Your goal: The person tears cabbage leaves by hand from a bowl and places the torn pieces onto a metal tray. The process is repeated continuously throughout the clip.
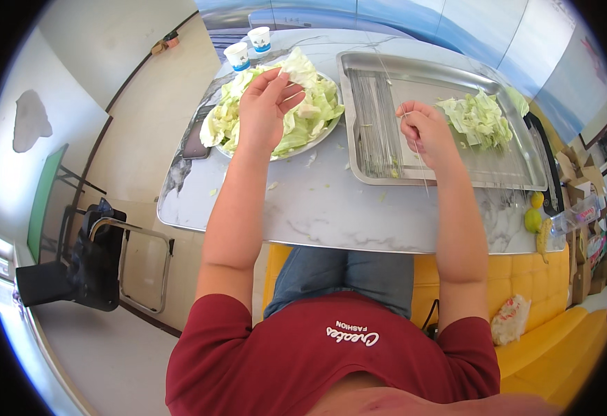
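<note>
My left hand (270, 104) is raised over a plate piled with cabbage leaves (303, 125) and pinches a pale cabbage leaf (299, 67) between thumb and fingers. Over the metal tray (428, 181), my right hand (424, 130) is closed around a thin skewer (422, 169) that slants up and down past the fist. In the tray's left part lies a bundle of thin skewers (376, 122). At its right part is a heap of cabbage pieces (480, 118), with skewer ends sticking out over the near rim.
Two paper cups (238, 56) stand behind the plate, and a phone (196, 140) lies left of it on the marble-patterned table (334, 218). Near the right edge are a green fruit (532, 220), a yellow fruit (537, 199), a banana (543, 240) and a plastic bottle (576, 216).
</note>
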Demonstrator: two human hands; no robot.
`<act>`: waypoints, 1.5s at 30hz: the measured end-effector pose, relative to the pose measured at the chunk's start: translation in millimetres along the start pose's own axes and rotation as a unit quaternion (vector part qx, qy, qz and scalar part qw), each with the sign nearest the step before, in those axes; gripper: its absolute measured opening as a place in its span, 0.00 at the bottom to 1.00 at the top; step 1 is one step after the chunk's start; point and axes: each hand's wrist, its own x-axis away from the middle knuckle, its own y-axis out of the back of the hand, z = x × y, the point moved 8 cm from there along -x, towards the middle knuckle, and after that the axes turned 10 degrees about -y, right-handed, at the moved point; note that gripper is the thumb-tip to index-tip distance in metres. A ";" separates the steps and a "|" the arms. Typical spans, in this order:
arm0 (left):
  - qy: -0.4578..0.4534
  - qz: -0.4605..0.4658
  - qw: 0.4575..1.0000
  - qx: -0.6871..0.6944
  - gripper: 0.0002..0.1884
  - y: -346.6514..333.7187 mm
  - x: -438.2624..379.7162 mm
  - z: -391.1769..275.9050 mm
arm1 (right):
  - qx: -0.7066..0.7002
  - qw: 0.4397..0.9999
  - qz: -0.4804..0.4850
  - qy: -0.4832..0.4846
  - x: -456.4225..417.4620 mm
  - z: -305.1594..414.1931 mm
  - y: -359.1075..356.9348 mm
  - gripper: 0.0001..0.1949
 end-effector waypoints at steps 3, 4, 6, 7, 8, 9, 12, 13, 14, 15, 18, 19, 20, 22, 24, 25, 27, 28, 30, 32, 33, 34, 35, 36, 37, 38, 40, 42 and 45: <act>0.012 -0.007 0.997 0.069 0.10 9.0 -5.1 -0.1 | 0.060 0.997 0.017 0.035 15.5 3.4 -26.2 0.05; 0.007 -0.012 0.996 0.092 0.09 12.2 -7.7 -2.5 | 0.086 0.995 0.023 0.047 20.1 2.9 -34.3 0.05; -0.005 -0.020 0.990 0.139 0.07 17.2 -14.0 -6.8 | 0.183 0.979 -0.011 0.092 21.1 -4.5 -40.0 0.05; -0.012 -0.028 0.988 0.152 0.07 21.0 -16.6 -8.1 | 0.231 0.966 -0.029 0.115 22.4 -5.8 -42.8 0.06; -0.020 -0.035 0.986 0.164 0.07 25.0 -18.8 -8.7 | 0.233 0.965 -0.021 0.122 24.1 -7.4 -46.5 0.05; -0.027 -0.042 0.983 0.177 0.07 27.7 -20.3 -10.3 | 0.234 0.964 -0.014 0.129 26.6 -7.6 -52.0 0.05; -0.019 -0.062 0.979 0.192 0.07 34.2 -22.4 -10.9 | 0.254 0.955 0.011 0.152 28.7 -7.8 -61.8 0.05; -0.019 -0.066 0.979 0.194 0.06 36.1 -23.6 -10.7 | 0.263 0.951 0.019 0.160 28.7 -8.4 -63.6 0.06; -0.019 -0.071 0.978 0.196 0.06 38.4 -25.0 -10.0 | 0.265 0.951 0.019 0.161 27.7 -9.6 -63.2 0.06; -0.019 -0.076 0.977 0.198 0.06 41.0 -26.2 -9.3 | 0.267 0.950 0.020 0.162 26.4 -11.0 -62.7 0.06; -0.008 -0.078 0.978 0.195 0.06 44.5 -28.4 -7.3 | 0.280 0.945 0.023 0.165 28.0 -10.2 -64.1 0.06; -0.007 -0.080 0.979 0.186 0.06 45.0 -27.9 -7.3 | 0.285 0.944 0.024 0.166 28.6 -9.7 -64.9 0.06; -0.007 -0.082 0.981 0.177 0.06 44.8 -26.9 -6.9 | 0.283 0.943 0.026 0.171 28.1 -9.8 -65.5 0.06; -0.004 -0.080 0.984 0.161 0.07 41.4 -24.9 -6.7 | 0.281 0.942 0.027 0.180 27.3 -11.2 -65.3 0.06; -0.001 -0.074 0.987 0.143 0.07 37.4 -22.8 -7.4 | 0.281 0.943 0.020 0.175 27.3 -11.2 -64.7 0.06; -0.006 -0.074 0.989 0.130 0.07 36.2 -21.7 -8.2 | 0.281 0.944 0.017 0.172 27.3 -11.3 -64.6 0.06; -0.017 -0.075 0.992 0.103 0.07 33.5 -19.1 -9.6 | 0.284 0.944 0.013 0.169 28.4 -10.8 -65.6 0.06; -0.023 -0.065 0.994 0.085 0.07 30.8 -17.8 -10.1 | 0.285 0.944 0.011 0.168 28.8 -10.5 -66.2 0.06; -0.035 -0.045 0.997 0.049 0.08 25.0 -14.6 -10.5 | 0.280 0.946 0.008 0.165 28.0 -11.9 -65.9 0.06; -0.049 -0.037 0.998 0.028 0.08 20.1 -12.3 -13.7 | 0.277 0.946 0.003 0.167 27.6 -12.4 -65.5 0.06; -0.056 -0.033 0.998 0.017 0.08 18.1 -11.8 -15.6 | 0.278 0.945 0.001 0.171 27.5 -11.5 -65.5 0.06; -0.064 -0.042 0.997 0.018 0.08 19.7 -12.3 -16.7 | 0.279 0.944 -0.002 0.174 27.7 -10.9 -65.3 0.06; -0.072 -0.051 0.996 0.019 0.08 22.3 -13.2 -17.7 | 0.278 0.945 -0.001 0.170 27.4 -11.8 -64.9 0.06; -0.081 -0.060 0.995 0.020 0.08 24.7 -14.0 -19.1 | 0.277 0.946 0.000 0.166 26.8 -12.7 -64.4 0.06; -0.086 -0.064 0.994 0.024 0.09 25.5 -14.5 -20.2 | 0.277 0.947 0.000 0.163 26.3 -13.3 -64.0 0.07; -0.092 -0.067 0.993 0.028 0.09 26.2 -14.9 -21.4 | 0.277 0.947 0.000 0.162 26.3 -13.4 -63.6 0.07; -0.102 -0.069 0.992 0.037 0.09 27.6 -15.4 -24.3 | 0.277 0.948 0.000 0.160 26.5 -13.5 -63.4 0.07; -0.109 -0.069 0.991 0.046 0.09 29.1 -15.9 -27.1 | 0.284 0.946 0.005 0.159 27.7 -12.5 -64.3 0.07; -0.103 -0.092 0.987 0.088 0.09 37.0 -18.0 -26.7 | 0.289 0.943 0.012 0.163 27.6 -12.6 -64.9 0.07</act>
